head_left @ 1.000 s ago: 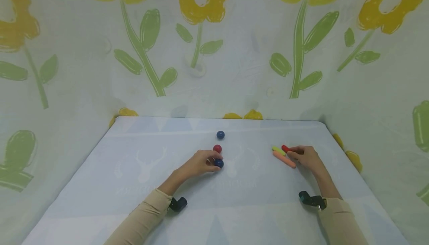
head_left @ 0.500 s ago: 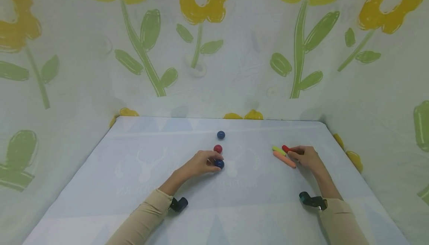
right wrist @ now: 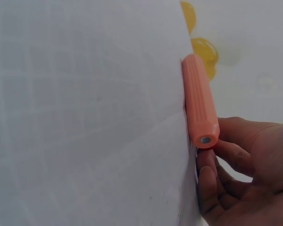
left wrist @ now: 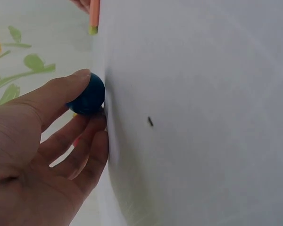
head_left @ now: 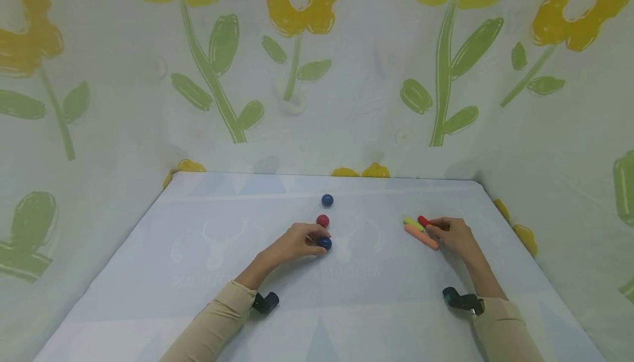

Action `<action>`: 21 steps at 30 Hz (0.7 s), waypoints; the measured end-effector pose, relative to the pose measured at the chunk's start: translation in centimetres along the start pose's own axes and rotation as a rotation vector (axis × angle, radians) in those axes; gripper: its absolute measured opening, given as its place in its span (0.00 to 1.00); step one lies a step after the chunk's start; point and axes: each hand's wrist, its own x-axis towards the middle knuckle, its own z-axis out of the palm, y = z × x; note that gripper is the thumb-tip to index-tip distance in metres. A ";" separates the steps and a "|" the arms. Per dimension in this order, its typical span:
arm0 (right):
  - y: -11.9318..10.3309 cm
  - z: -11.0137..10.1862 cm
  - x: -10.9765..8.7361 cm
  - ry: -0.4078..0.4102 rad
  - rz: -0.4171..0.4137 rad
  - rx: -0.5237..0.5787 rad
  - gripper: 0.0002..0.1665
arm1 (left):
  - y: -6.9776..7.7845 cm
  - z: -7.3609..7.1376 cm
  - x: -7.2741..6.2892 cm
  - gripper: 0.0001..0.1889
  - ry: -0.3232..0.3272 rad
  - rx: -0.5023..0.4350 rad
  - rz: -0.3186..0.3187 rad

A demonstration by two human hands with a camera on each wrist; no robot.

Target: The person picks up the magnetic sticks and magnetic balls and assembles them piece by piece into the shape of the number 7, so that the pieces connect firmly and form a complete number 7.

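Note:
My left hand point(head_left: 299, 240) pinches a dark blue ball point(head_left: 324, 243) between thumb and fingertips, low at the tabletop; in the left wrist view the ball point(left wrist: 88, 96) looks glossy. Just beyond it lies a red ball point(head_left: 323, 220), with another dark blue ball point(head_left: 327, 200) farther back. On the right, my right hand point(head_left: 453, 234) pinches the near end of a short red stick point(head_left: 423, 221). Beside that stick lie a yellow-green stick point(head_left: 413, 223) and a longer orange stick point(head_left: 421, 236). Seen from the right wrist, the ribbed orange stick point(right wrist: 199, 101) has a metal dot in its end and hides most of the red one.
A pale patterned cloth covers the table point(head_left: 376, 318). Behind it and at both sides hangs a white curtain point(head_left: 346, 120) printed with yellow flowers. A small black camera sits on each wrist, the left camera point(head_left: 266, 302) and the right camera point(head_left: 460, 299).

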 end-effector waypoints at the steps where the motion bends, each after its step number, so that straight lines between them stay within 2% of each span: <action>1: 0.0 0.0 0.0 0.000 -0.003 -0.002 0.25 | 0.0 0.0 0.0 0.17 0.001 -0.004 -0.003; 9: -0.2 0.1 -0.1 -0.001 -0.025 -0.014 0.24 | 0.2 -0.4 -0.1 0.17 0.001 -0.029 -0.027; 21: -0.1 0.3 -0.1 0.002 -0.048 -0.035 0.23 | -0.4 -0.3 0.3 0.18 -0.001 -0.021 -0.069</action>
